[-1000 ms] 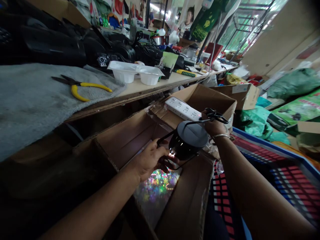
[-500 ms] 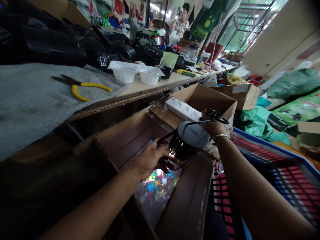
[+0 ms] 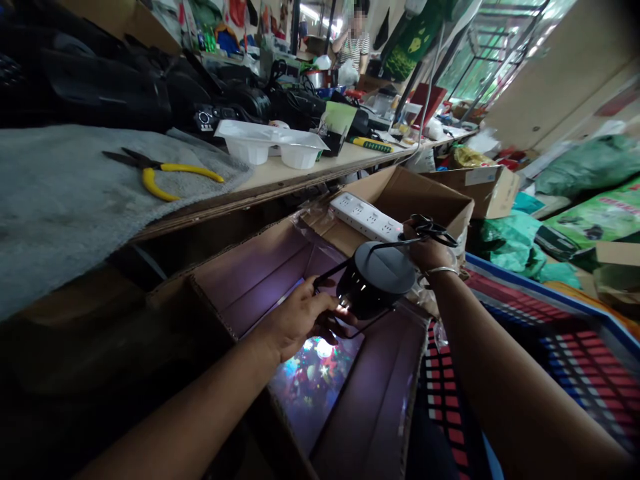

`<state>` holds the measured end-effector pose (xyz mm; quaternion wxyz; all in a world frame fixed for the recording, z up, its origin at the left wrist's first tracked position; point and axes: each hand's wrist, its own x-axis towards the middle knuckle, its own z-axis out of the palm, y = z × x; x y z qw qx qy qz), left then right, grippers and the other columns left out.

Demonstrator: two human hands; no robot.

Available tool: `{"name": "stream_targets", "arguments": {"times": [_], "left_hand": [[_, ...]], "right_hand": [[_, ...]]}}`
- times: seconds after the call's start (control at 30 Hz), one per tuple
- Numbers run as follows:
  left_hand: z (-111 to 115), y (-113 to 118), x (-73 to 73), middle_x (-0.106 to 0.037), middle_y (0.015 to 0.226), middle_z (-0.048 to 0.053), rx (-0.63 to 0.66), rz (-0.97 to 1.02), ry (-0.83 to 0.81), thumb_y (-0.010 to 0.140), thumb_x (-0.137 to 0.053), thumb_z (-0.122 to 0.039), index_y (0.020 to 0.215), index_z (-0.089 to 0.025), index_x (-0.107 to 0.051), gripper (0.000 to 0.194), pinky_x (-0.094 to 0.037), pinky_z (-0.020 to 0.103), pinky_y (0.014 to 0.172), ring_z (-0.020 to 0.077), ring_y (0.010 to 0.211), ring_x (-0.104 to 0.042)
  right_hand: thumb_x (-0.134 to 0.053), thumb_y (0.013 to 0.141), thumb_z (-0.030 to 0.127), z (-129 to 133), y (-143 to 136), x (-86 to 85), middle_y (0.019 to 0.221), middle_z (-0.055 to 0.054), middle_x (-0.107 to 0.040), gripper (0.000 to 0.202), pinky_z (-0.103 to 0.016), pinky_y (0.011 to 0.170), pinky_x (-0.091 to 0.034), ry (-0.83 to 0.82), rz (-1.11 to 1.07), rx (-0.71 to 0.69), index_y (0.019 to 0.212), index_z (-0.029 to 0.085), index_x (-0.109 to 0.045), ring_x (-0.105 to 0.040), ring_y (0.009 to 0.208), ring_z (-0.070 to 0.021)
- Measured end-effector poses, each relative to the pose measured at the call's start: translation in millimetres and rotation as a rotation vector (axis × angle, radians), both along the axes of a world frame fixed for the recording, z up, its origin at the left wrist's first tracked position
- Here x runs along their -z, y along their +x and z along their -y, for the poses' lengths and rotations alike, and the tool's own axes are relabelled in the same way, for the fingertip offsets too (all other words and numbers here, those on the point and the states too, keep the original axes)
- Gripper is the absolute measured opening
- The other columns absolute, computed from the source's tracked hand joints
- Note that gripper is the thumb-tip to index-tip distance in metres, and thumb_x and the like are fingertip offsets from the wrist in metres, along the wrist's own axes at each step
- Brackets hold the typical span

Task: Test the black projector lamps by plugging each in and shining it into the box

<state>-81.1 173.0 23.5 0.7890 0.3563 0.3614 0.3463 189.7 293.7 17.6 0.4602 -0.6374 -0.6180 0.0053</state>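
My left hand (image 3: 313, 312) is closed around the bracket side of a black projector lamp (image 3: 367, 293) with a round grey base, tilted over an open cardboard box (image 3: 265, 277). Lit from the lamp, a sheet on the box floor (image 3: 315, 383) shows bright coloured stars and shapes. My right hand (image 3: 427, 250) grips a bundled black cable (image 3: 433, 230) at the end of a white power strip (image 3: 367, 217). Part of the cable crosses the lamp's base. The right fingertips are mostly hidden, so what they touch on the strip is unclear.
Yellow-handled pliers (image 3: 163, 173) lie on a grey cloth (image 3: 65, 200) on the bench. Beside them stands a white plastic tray (image 3: 273, 143). A blue-rimmed basket (image 3: 530, 360) is at my right, near several bags and boxes. A person (image 3: 354, 47) stands far behind.
The projected light pattern on the box floor has shifted, and the box walls look more violet. Both hands stay almost in place. The distant person has moved slightly left.
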Motion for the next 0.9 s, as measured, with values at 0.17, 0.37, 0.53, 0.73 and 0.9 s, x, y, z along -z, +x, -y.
{"name": "stream_targets", "arguments": {"times": [0.17, 0.37, 0.53, 0.73, 0.9], "left_hand": [[-0.1, -0.4, 0.9, -0.063, 0.065, 0.003, 0.004, 0.015, -0.005, 0.071, -0.053, -0.014, 0.108, -0.016, -0.04, 0.04, -0.039, 0.02, 0.041, 0.0143, 0.049, -0.059], [-1.4, -0.3, 6.0, -0.061, 0.064, 0.001, -0.003, 0.04, -0.007, 0.072, -0.054, -0.015, 0.108, -0.017, -0.04, 0.039, -0.042, 0.023, 0.045, 0.0144, 0.049, -0.059], [-1.0, -0.6, 7.3, -0.063, 0.068, 0.003, -0.004, 0.041, -0.015, 0.071, -0.055, -0.015, 0.111, -0.016, -0.039, 0.043, -0.044, 0.024, 0.048, 0.0149, 0.052, -0.059], [-0.8, -0.2, 7.1, -0.062, 0.067, 0.002, 0.002, 0.042, -0.001, 0.07, -0.054, -0.015, 0.109, -0.016, -0.038, 0.042, -0.042, 0.023, 0.046, 0.015, 0.052, -0.059], [-1.0, 0.4, 6.7, -0.063, 0.073, 0.004, 0.014, 0.071, -0.013, 0.069, -0.055, -0.015, 0.104, -0.019, -0.041, 0.038, -0.048, 0.029, 0.053, 0.0165, 0.058, -0.061]], "right_hand": [[-0.052, 0.069, 0.022, -0.5, -0.4, -0.5, 0.086, -0.013, -0.067, 0.011, -0.036, 0.083, -0.045, -0.01, -0.016, -0.004, 0.076, 0.015, -0.058, -0.06, 0.083, -0.022], [-0.052, 0.066, 0.016, 2.1, -5.6, -5.2, 0.089, -0.013, -0.068, 0.012, -0.038, 0.085, -0.045, -0.032, -0.024, 0.041, 0.076, 0.014, -0.06, -0.061, 0.086, -0.0242], [-0.054, 0.068, 0.016, 5.8, -8.3, -7.5, 0.083, -0.013, -0.068, 0.009, -0.036, 0.079, -0.047, -0.065, -0.054, 0.053, 0.074, 0.014, -0.06, -0.062, 0.08, -0.0238], [-0.052, 0.069, 0.013, 5.4, -6.0, -9.4, 0.083, -0.01, -0.067, 0.008, -0.034, 0.081, -0.045, -0.093, -0.007, 0.031, 0.07, 0.015, -0.059, -0.062, 0.083, -0.0218], [-0.053, 0.07, 0.017, 3.9, -4.5, -8.8, 0.082, -0.01, -0.067, 0.009, -0.035, 0.079, -0.044, -0.102, -0.004, 0.066, 0.075, 0.015, -0.06, -0.061, 0.081, -0.0222]]}}
